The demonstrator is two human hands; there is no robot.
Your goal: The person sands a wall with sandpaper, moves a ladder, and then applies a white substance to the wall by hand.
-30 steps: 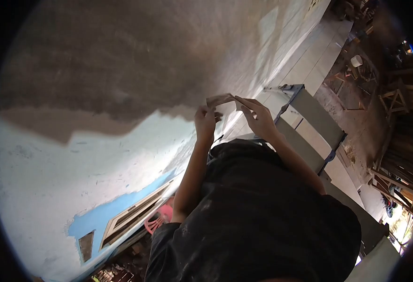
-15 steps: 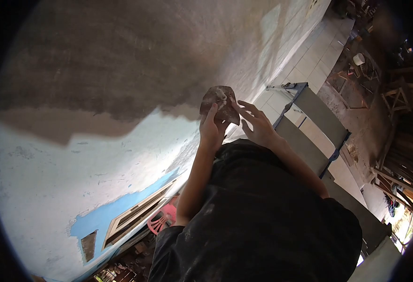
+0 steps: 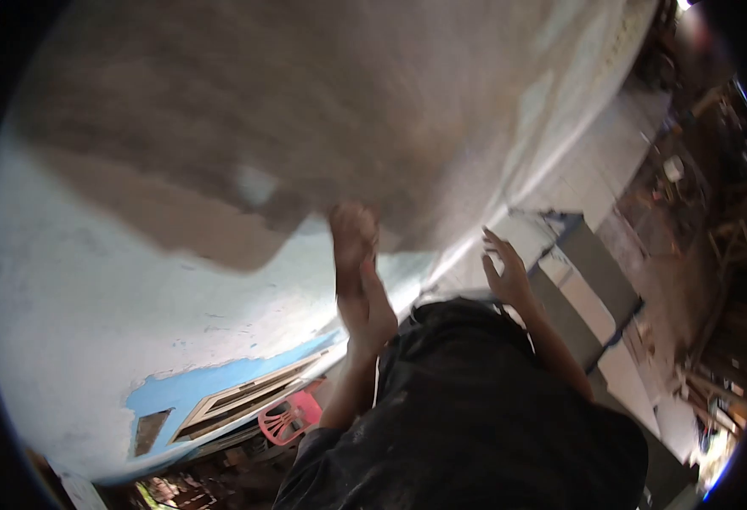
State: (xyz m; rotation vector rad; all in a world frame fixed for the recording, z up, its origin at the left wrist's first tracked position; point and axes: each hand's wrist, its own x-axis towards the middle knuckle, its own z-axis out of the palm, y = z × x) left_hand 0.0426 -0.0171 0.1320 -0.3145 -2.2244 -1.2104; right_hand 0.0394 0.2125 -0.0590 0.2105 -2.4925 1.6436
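A brown, dusty piece (image 3: 354, 246), blurred by motion, is in my left hand (image 3: 373, 310); its thumb lies along the piece, close to the wall (image 3: 246, 323). The wall is dark grey-brown in its upper part and pale blue-white below. My right hand (image 3: 506, 270) is off to the right with its fingers apart, and nothing shows in it. The two hands do not touch each other.
A grey panelled platform with blue edges (image 3: 599, 255) stands to the right, over a tiled floor (image 3: 599, 161). A pink plastic chair (image 3: 305, 408) and a framed opening (image 3: 250, 395) are at the lower left. Wooden structures stand at the far right.
My right hand has let go of the brown piece and moved right, away from it. My left hand has moved down and left with the piece, which is now seen narrower. The view has shifted.
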